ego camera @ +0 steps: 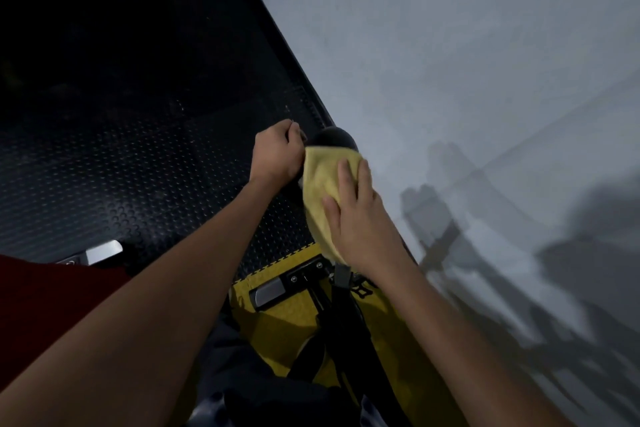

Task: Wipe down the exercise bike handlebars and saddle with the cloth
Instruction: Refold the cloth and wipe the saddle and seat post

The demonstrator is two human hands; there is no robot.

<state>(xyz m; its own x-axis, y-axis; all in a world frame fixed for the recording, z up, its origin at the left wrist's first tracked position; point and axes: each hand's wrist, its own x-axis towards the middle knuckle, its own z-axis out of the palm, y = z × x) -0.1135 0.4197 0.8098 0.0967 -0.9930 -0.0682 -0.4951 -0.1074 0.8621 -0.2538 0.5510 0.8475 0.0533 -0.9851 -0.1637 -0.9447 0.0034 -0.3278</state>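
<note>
— Yellow cloth [322,184] is what I'm working with: soft, light, limp, so it's draping over the saddle [335,137] and hanging down past my right palm. It's going to bunch rather than slide unless I keep it flat.

— Where are your fingers sitting?

— My right hand [360,218] is lying on top of the cloth, fingers straight and spread, pressing it down onto the padding beneath them. My left hand [277,156] is curling at the cloth's far edge, just beside my right fingertips; it looks like it's pinching that edge, though the fingertips are partly hidden.

— And the saddle itself?

— Dark rounded tip is poking out just beyond my right fingertips; the rest is under the cloth. I'm judging it firm and fixed on its black post [343,322] below my right wrist — it should take pressure. Best hold: palm flat mid-cloth, edge pinched.
</note>
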